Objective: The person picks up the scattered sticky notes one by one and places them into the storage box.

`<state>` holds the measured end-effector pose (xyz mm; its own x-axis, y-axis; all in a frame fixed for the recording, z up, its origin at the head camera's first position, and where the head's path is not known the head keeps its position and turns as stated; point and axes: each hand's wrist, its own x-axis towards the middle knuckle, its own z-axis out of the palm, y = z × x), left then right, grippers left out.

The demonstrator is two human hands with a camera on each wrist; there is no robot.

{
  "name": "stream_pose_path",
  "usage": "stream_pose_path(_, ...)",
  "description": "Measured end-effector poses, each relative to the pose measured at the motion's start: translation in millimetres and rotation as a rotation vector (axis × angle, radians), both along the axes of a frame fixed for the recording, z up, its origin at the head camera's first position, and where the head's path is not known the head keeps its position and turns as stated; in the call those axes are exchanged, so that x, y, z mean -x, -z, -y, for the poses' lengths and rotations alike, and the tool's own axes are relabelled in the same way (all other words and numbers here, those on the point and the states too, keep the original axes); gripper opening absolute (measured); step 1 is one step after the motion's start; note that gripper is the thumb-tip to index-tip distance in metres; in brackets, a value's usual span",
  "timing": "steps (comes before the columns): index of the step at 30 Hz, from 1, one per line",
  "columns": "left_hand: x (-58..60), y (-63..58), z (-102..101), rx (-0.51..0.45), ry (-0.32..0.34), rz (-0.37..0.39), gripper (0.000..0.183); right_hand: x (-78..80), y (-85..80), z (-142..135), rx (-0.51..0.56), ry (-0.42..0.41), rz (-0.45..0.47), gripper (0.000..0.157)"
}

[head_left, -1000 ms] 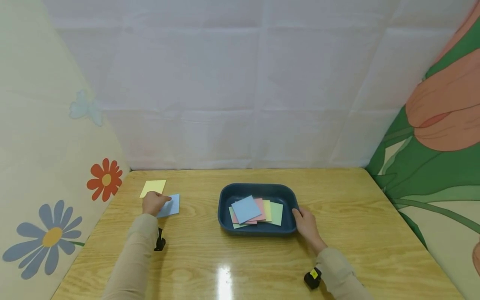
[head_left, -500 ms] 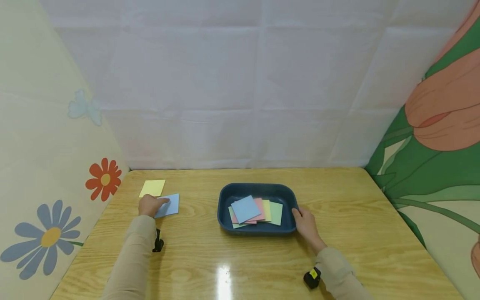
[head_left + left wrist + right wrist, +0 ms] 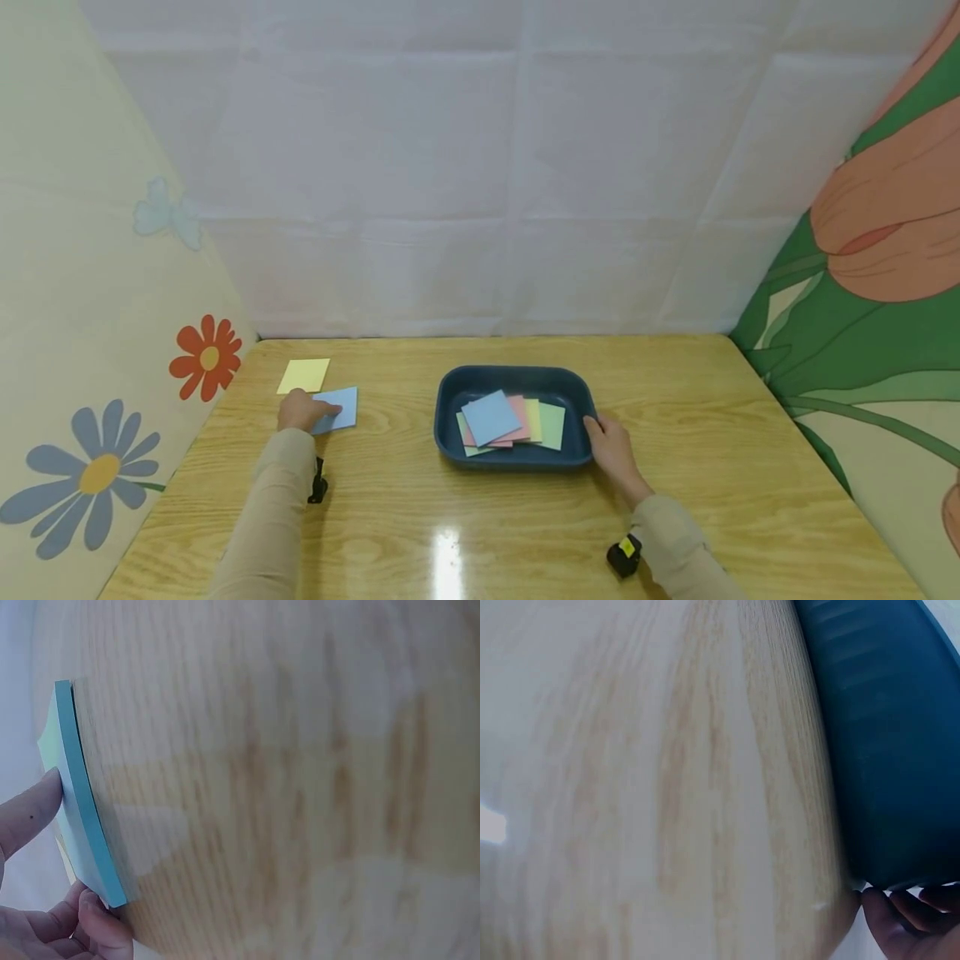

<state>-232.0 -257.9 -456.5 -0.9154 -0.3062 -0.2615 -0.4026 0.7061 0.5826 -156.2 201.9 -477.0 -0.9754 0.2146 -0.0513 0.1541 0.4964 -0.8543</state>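
Note:
At the left of the table, my left hand [image 3: 298, 410] is at a light blue sticky note pad [image 3: 345, 410]. In the left wrist view the thumb lies on the top face of the blue pad [image 3: 82, 802], and curled fingers [image 3: 103, 924] meet its near edge. Just behind it lies a yellow sticky note pad [image 3: 303, 375], partly covered by the hand. My right hand [image 3: 617, 450] grips the right end of a dark blue plastic basin [image 3: 514, 463], thumb at the rim and fingers against the outer wall. Several pastel note pads [image 3: 493, 418] overlap inside the basin.
The wooden table [image 3: 405, 517] reaches back to a white cloth backdrop [image 3: 465, 167]. Flower-printed cloths hang at left and right. A small black device [image 3: 624, 557] is by the right wrist, another [image 3: 318, 483] by the left.
My left thumb has moved down and slightly left over the blue pad, toward its middle. The right hand and the basin have stayed in place.

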Motion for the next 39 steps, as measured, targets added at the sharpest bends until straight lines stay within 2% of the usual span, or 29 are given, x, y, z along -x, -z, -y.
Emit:
stream_pose_path(10, -0.2, -1.1, 0.3, 0.002, 0.02, -0.015, 0.067, 1.1, -0.1, -0.5, 0.016, -0.003, -0.014, 0.033)
stream_pose_path(19, 0.4, -0.4, -0.3, 0.026, 0.012, -0.028, 0.064, 0.4, -0.4, -0.7, 0.023, -0.004, -0.011, 0.033)
stream_pose_path(31, -2.3, -2.7, -1.9, -0.003, 0.015, -0.044, 0.066, 0.2, -0.3, 0.3, 0.02, 0.004, -0.019, 0.032)
stream_pose_path(39, -0.8, 1.6, -2.1, -0.009, -0.019, -0.058, 0.063, 0.9, 1.8, 0.2, 0.011, 0.013, -0.03, 0.031)
